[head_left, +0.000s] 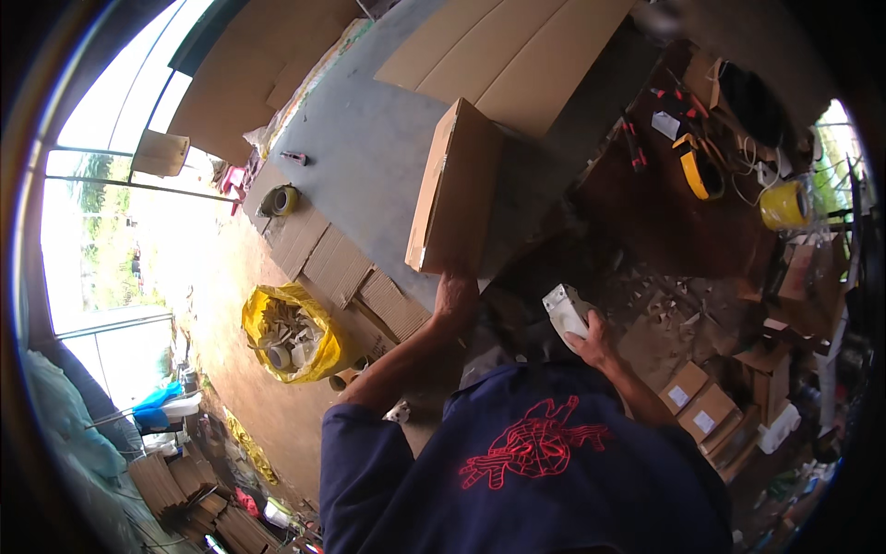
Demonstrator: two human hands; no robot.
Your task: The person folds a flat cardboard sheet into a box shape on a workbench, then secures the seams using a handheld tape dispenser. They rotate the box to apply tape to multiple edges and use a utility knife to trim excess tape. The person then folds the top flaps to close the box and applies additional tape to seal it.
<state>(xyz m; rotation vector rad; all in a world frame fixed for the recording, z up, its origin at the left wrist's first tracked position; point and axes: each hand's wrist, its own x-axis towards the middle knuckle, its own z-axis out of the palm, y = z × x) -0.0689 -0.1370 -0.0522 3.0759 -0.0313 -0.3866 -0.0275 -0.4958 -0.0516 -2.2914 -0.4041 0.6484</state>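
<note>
A closed brown cardboard box (471,185) stands at the near edge of the grey tabletop (369,138), its narrow side showing on the left. My left hand (457,294) meets the near end of this box, with the fingers partly hidden by the cardboard. To the right and nearer to me, my right hand (595,342) is closed round a white block-like object (565,312) with small dark spots on its end face. I cannot make out its exact kind. It is held apart from the box, off the table's near right side.
Flat cardboard (508,55) lies at the table's far end. A tape roll (280,200) sits on the left edge. A yellow bag of scraps (291,332) stands at the left. Pliers (634,143) and yellow tape (699,171) rest at the right, with small boxes (706,406) nearer.
</note>
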